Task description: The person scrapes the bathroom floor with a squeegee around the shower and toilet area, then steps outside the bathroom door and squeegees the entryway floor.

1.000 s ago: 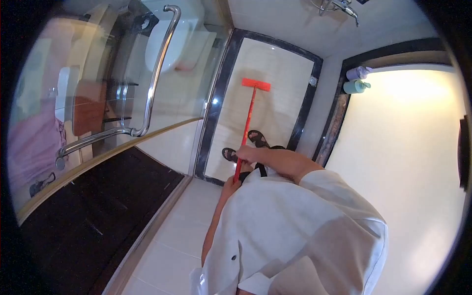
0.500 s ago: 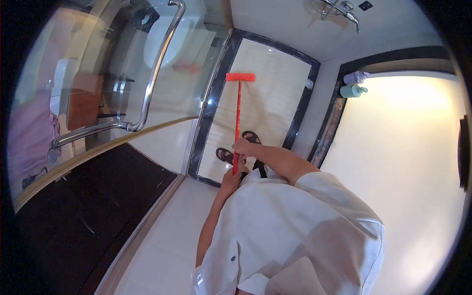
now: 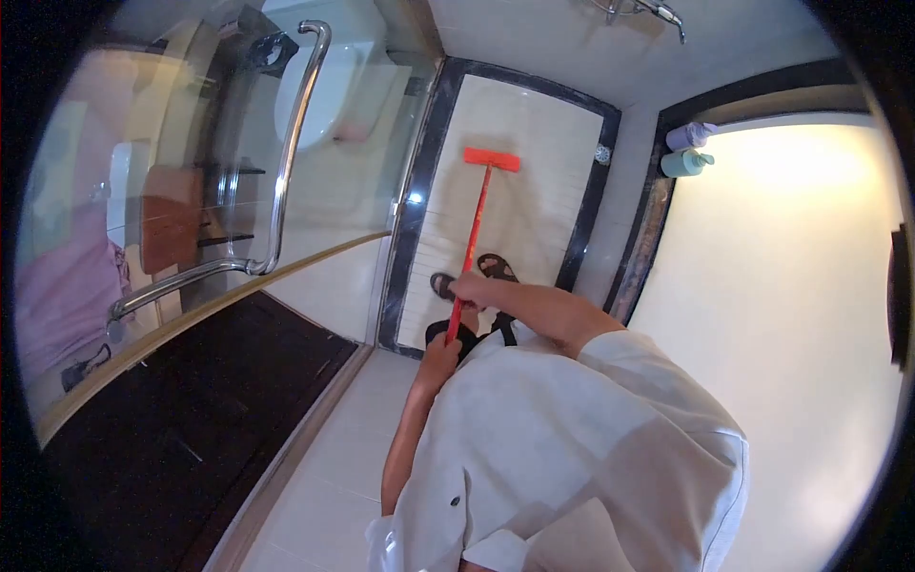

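Note:
A red long-handled floor brush (image 3: 478,214) slants away from me over the shower floor (image 3: 558,133). Its wide T-shaped head rests on the pale tiles toward the far end; the bristle side is hidden. My right hand (image 3: 468,289) is closed around the handle partway down. Closer to my body, my left hand (image 3: 439,358) grips the handle near its end. Both my sandalled feet stand on the tiles just beyond my hands, partly covered by my arms.
A dark raised border (image 3: 408,229) frames the shower floor, with a round drain (image 3: 602,153) at right. Glass with a metal handle (image 3: 286,162) stands left. Purple (image 3: 688,135) and green (image 3: 686,164) bottles sit on the right ledge; a tap (image 3: 658,10) is on the far wall.
The brush head has moved right and slightly nearer, so the handle tilts more. Both hands keep their grip, and the left hand has shifted slightly left and down.

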The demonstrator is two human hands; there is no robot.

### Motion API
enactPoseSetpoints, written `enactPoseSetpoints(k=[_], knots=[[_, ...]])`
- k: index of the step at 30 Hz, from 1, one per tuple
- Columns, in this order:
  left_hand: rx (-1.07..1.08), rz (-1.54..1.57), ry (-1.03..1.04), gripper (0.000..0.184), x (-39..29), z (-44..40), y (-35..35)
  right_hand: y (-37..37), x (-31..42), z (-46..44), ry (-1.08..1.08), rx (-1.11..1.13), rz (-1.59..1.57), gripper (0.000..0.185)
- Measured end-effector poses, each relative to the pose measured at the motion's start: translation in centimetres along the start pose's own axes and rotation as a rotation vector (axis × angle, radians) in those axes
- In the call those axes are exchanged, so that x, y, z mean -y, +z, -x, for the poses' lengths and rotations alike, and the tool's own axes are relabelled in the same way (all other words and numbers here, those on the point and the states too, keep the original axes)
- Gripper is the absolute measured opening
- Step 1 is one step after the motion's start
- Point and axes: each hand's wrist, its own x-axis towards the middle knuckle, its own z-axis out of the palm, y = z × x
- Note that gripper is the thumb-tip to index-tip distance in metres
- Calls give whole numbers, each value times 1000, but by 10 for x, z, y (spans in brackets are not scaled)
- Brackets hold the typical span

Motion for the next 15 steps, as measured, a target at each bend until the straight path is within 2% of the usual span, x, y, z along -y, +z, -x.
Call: enactPoseSetpoints(k=[1,2,3,5,6,9,10,12,13,15], knots=[[21,-46,-86,33,14,3,-6,-53,29,15,352,92,-736,32],[19,-56,-86,33,26,10,-9,-116,62,26,700,186,-1473,32],[4,-4,-83,32,37,18,-11,-114,67,23,697,176,-1479,32],[-3,41,-74,31,42,13,-20,-102,67,15,826,160,-1952,32],[18,29,-60,30,42,6,-24,-102,66,9,828,148,-1955,32],[81,-2,-7,29,35,-22,-33,-132,61,-7,1147,204,-1520,27],[99,-9,15,29,30,-34,-38,-128,48,-11,1154,189,-1513,27],[129,-5,59,28,17,-59,-41,-100,7,-16,698,22,-889,15],[144,-3,70,28,13,-69,-43,-100,-8,-24,702,27,-882,15],[254,184,18,25,-2,-97,-53,-106,-33,-41,777,-195,-829,23]])
